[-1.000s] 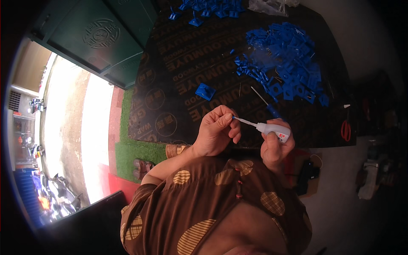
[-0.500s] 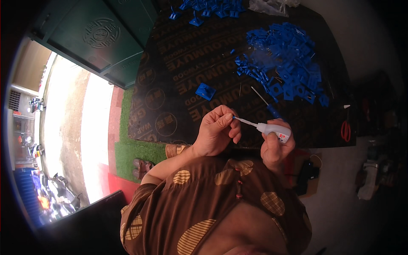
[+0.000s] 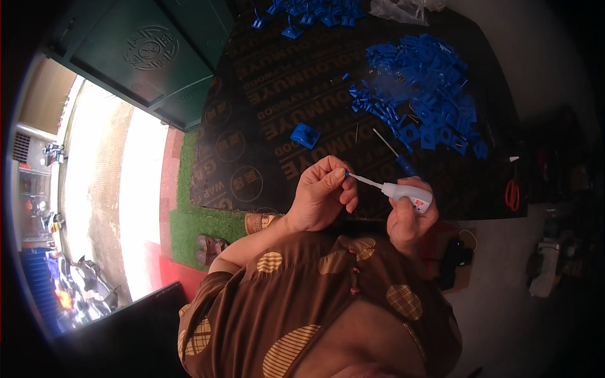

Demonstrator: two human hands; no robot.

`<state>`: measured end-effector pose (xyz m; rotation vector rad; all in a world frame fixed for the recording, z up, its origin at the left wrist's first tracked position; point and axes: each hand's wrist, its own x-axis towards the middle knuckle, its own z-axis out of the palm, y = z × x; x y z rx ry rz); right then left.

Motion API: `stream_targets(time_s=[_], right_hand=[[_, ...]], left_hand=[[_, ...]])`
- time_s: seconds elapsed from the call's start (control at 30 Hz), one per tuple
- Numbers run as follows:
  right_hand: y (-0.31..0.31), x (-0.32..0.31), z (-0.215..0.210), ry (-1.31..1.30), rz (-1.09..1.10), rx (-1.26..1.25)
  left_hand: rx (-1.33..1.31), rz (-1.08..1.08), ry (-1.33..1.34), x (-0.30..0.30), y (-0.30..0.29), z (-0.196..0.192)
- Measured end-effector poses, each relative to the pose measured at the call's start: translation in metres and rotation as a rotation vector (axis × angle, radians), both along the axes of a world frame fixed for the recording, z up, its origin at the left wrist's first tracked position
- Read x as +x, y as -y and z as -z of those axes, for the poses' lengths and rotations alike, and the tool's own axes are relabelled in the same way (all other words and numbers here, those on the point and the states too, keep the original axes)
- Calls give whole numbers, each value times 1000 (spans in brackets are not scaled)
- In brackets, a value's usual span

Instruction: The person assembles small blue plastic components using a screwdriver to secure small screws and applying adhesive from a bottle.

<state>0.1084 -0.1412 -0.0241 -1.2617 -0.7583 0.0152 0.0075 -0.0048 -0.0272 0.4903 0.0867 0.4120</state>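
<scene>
The right hand (image 3: 411, 220) is wrapped around a small white glue bottle (image 3: 413, 195), fingers closed on its body, just at the near edge of the dark printed surface (image 3: 265, 126). The left hand (image 3: 322, 195) sits beside it, fingers curled shut and pinched together on something small and blue at the nozzle tip (image 3: 348, 174) — too small to say what kind of part it is.

The bottle's long axis runs nearly level across the view, tilted a little: the body lies lower toward the right hand, and the thin nozzle points left and slightly up, straight into the left hand's fingertips.

The main risk, as I judge it, is that glue lands on skin rather than on the part — the tip is touching or almost touching the pinching fingers, so a firm squeeze could bond them or flood the piece. A slip of the tiny part would drop it into the person's brown patterned lap, below the bottle. The screwdriver (image 3: 394, 153) just beyond the bottle and the heap of blue plastic pieces (image 3: 422, 88) further beyond it lie well apart from the nozzle, so drips there seem unlikely.
</scene>
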Motion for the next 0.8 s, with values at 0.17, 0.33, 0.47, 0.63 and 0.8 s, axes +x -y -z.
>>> stream_targets(time_s=[0.17,0.33,0.47,0.63,0.8], right_hand=[[0,-1,-1,14,8,0],[-1,-1,-1,43,19,-4],[0,-1,-2,40,10,-16],[0,-1,-1,38,24,-27],[1,-1,0,42,31,-27]], left_hand=[[-5,0,-1,0,0,0],[-7,5,6,0,0,1],[-61,7,41,0,0,1],[-60,4,39,0,0,2],[-16,0,-3,-1,0,0]])
